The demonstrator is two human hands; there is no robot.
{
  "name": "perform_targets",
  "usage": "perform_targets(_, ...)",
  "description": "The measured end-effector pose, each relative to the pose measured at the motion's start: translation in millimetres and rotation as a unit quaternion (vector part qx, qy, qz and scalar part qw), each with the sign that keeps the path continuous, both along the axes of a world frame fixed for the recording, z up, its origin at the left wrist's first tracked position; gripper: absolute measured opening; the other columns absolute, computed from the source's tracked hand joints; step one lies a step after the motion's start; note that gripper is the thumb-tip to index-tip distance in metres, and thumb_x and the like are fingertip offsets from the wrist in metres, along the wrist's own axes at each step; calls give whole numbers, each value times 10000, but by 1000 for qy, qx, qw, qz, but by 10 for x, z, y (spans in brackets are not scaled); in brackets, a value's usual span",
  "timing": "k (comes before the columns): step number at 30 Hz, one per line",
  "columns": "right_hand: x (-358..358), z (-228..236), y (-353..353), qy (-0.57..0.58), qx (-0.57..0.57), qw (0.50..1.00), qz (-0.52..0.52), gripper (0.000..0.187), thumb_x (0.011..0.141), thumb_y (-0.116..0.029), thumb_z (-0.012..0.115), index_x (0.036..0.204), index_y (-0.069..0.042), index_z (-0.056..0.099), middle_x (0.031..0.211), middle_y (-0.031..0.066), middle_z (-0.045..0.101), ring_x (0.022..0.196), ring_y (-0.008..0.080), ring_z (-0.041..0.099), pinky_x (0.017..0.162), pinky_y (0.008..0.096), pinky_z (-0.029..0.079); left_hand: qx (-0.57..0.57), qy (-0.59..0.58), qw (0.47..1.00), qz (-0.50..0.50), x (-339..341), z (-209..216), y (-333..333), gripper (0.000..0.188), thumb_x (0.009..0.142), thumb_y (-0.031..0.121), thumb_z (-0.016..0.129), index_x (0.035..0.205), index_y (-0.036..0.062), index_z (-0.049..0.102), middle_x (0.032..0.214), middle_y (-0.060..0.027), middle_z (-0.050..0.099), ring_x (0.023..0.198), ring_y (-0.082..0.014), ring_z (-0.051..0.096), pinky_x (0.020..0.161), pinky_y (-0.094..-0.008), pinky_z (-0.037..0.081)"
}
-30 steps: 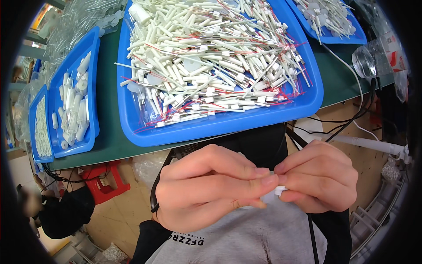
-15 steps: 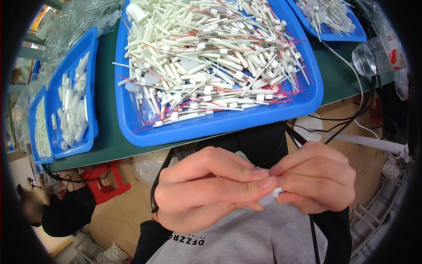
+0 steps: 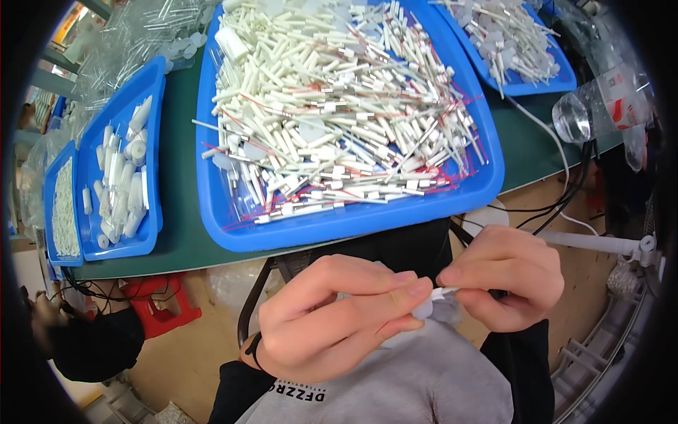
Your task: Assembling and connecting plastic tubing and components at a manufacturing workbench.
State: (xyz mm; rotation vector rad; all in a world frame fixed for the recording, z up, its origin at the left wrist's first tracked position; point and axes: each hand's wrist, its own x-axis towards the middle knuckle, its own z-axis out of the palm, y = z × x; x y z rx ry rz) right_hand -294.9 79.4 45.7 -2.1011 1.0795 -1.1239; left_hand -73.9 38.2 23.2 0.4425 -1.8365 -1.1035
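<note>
In front of my chest, both hands meet over a small white piece (image 3: 441, 292), much of it hidden by fingers. My left hand (image 3: 339, 311) is closed, its thumb and fingers pinching a translucent whitish plastic piece (image 3: 423, 309) and one end of the white piece. Thumb and forefinger of my right hand (image 3: 512, 275) pinch the other end. Just beyond my hands, a large blue tray (image 3: 353, 227) holds a heap of white tubes (image 3: 282, 106), some with thin red wires and metal parts.
At the left stand a blue tray of white cylinders (image 3: 119, 184) and a narrow blue tray of small white bits (image 3: 67, 212). Another blue tray (image 3: 540, 88) is at the far right, near a clear bottle (image 3: 600, 106). A red stool (image 3: 166, 307) and a person (image 3: 99, 339) are lower left.
My right hand has drawn slightly away from the left fingertips, so more of the white piece shows between them. The whole view has shifted a little.
</note>
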Motion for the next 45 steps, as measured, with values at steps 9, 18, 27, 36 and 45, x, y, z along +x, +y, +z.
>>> perform_targets(9,-265,160,-178,-321,330,879,-128,67,888,-17,561,940,21,541,827,160,656,685,176,660,559,266,505,-69,-132,983,107,39,269,-346,328,728,-19,677,1055,-43,655,1017,-170,660,930,-290,637,817,-362,497)
perform_targets(18,-729,424,-1084,-326,127,904,-246,332,937,-145,546,1206,46,518,1180,210,598,1007,242,628,847,319,478,-173,-331,881,290,16,118,-602,361,783,46,678,1141,67,628,1256,-105,560,1242,-349,466,1098,-510,291)
perform_targets(27,-322,325,-995,63,8,965,-255,435,853,-84,643,1262,-2,520,1248,146,573,1142,259,560,951,364,444,-179,-383,862,279,43,117,-615,357,835,197,668,1165,70,613,1289,-118,529,1264,-355,431,1099,-569,243)
perform_targets(36,-65,308,-1267,317,2,944,-92,233,891,-107,565,1080,29,567,1052,199,596,1001,366,567,872,428,450,-182,-394,858,274,66,115,-617,376,836,190,656,1202,119,608,1325,-81,528,1269,-335,441,1109,-527,236)
perform_targets(45,-19,235,-1552,358,99,927,-54,277,878,-161,599,1077,20,533,968,168,573,945,292,553,825,374,453,-182,-383,861,281,71,106,-614,359,831,199,666,1176,113,620,1308,-96,532,1258,-332,450,1103,-529,246)
